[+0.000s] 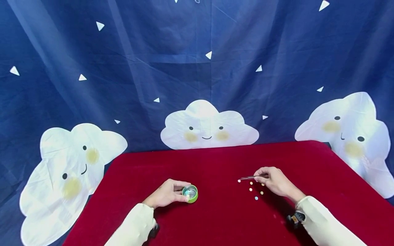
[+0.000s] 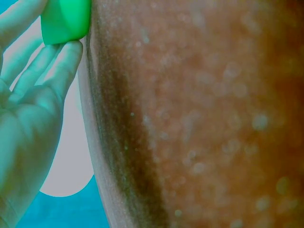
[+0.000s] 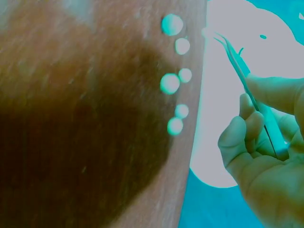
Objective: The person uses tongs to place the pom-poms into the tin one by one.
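Note:
Near the table's middle, my left hand [image 1: 168,194] grips a small round green tin [image 1: 193,200] by its side, thumb and fingers on opposite sides. A few pale balls [image 1: 187,194] lie inside the tin, which appears as a green block in the left wrist view. To the right, my right hand [image 1: 276,181] pinches slim metal tweezers [image 1: 247,178] that point left. At their tips is a small whitish ball [image 1: 239,180]; I cannot tell whether they grip it. Several more balls, among them a blue ball [image 1: 256,198] and a yellowish ball [image 1: 262,193], lie below the right hand.
A dark red cloth [image 1: 215,218] covers the table. Behind it hangs a blue curtain [image 1: 184,78] with white triangles and smiling clouds. Both forearms wear light sleeves, with a dark wrist camera [image 1: 297,218] at the right one.

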A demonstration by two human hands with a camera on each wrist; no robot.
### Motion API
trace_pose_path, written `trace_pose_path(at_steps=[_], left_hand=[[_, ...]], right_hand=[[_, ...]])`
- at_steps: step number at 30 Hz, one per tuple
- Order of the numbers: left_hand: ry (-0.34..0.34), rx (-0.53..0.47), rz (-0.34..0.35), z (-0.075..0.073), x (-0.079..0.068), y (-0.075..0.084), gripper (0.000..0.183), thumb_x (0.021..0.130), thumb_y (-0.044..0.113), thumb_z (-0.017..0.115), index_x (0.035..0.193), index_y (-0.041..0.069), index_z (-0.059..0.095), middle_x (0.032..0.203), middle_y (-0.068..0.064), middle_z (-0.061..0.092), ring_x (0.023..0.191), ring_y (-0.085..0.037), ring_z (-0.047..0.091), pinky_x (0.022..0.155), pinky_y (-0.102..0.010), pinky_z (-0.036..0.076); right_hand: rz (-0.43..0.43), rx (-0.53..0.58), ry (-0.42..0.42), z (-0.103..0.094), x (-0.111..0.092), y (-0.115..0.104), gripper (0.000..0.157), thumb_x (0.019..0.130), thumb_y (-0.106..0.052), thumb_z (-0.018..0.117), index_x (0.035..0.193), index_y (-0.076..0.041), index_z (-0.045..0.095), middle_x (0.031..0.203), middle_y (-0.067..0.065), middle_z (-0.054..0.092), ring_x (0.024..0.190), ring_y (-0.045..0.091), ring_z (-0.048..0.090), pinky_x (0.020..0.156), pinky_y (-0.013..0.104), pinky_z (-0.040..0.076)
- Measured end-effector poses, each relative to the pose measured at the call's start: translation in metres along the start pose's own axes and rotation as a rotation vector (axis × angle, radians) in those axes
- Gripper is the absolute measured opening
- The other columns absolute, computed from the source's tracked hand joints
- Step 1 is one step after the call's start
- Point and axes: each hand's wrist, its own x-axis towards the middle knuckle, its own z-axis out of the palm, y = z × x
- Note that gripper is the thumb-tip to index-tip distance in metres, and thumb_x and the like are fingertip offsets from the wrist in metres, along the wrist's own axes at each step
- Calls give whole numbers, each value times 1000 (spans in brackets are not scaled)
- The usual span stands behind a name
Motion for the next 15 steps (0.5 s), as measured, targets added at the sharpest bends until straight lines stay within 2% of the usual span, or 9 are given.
trace_pose_path(at_steps=[10, 15], left_hand=[[8, 7, -1, 0, -1, -2, 53, 84, 3, 79, 133, -7, 60, 123, -19, 67, 114, -32, 64, 86, -27, 56], [19, 32, -6, 0, -1, 0, 53, 84, 5, 80, 132, -6, 61, 122, -18, 67, 113, -31, 65, 87, -28, 56]], right_hand=[[-41, 10, -7, 11, 6, -14, 6, 88, -2, 73, 93, -4, 73, 83, 1, 69, 69, 8, 56, 62, 23, 48], [-49, 48, -25, 15, 8, -21, 6, 88, -1, 72, 94, -3, 72, 84, 6, 69, 66, 17, 60, 60, 23, 50]])
